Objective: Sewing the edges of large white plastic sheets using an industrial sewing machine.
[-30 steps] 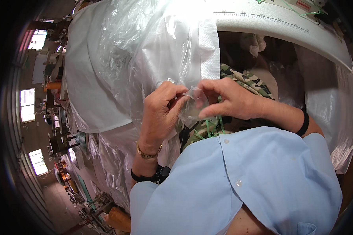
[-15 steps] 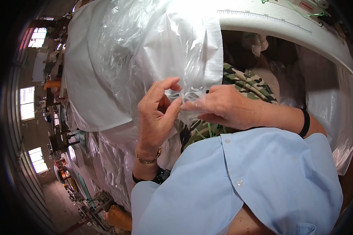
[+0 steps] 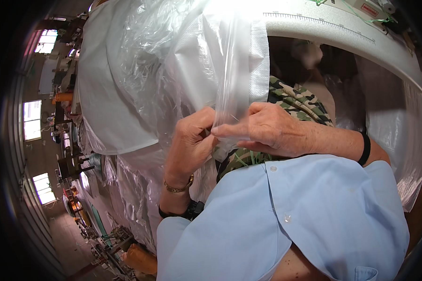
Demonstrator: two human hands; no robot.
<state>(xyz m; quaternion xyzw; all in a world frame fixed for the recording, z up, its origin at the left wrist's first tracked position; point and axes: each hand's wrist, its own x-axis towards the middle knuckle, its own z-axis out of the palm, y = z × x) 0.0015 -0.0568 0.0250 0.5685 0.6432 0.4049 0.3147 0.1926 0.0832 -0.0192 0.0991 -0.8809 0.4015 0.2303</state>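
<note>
A strip of clear plastic film (image 3: 234, 61) runs down over a white woven sack (image 3: 259, 70) to my two hands, which meet near my lap. My left hand (image 3: 192, 143) is closed, its thumb and fingers pinching the film's near edge. Beside it, my right hand (image 3: 276, 130) is closed on the same film, index finger pointing left to the left hand's fingertips. The hidden fingers of both hands do not show fully. More crumpled clear film (image 3: 150, 56) lies over the sacks to the left.
A white table edge with a ruler scale (image 3: 321, 21) curves along the far right. Green string (image 3: 370, 18) lies on it. White sacks (image 3: 112, 126) hang over the near left side. Clear film (image 3: 389, 126) hangs at the right. Machines (image 3: 122, 239) stand further left.
My left hand's raised fingers have curled down and closed against the film. The film between my hands and the sack has gone from crumpled to a straighter, smoother strip.
</note>
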